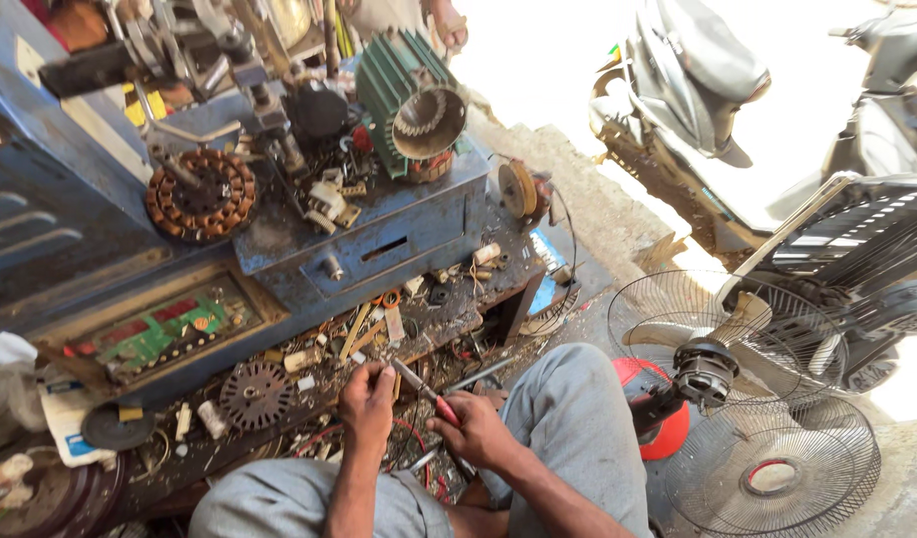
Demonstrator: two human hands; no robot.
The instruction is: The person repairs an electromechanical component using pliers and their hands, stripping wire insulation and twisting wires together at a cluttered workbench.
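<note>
Your knees, in grey trousers [568,418], frame the bottom of the head view, and both hands meet between them. Your right hand [478,433] is closed around the red handle of a screwdriver [424,391]. Its long axis runs from that hand toward ten o'clock, and the metal tip ends just beside your left hand [367,403]. Your left hand sits at nine o'clock from the right, fingers curled together on something small; what it grips cannot be told. The left hand is the nearer one to the tip.

Beyond the hands, at twelve o'clock, lies a dirty blue workbench [379,249] crowded with scraps, wires and screws. A copper-wound stator [199,192] sits at eleven o'clock, a green motor housing [404,100] farther back. At three o'clock stand fan guards [772,468] with a fan motor [703,367], a scooter [698,90] behind them on sunlit ground.
</note>
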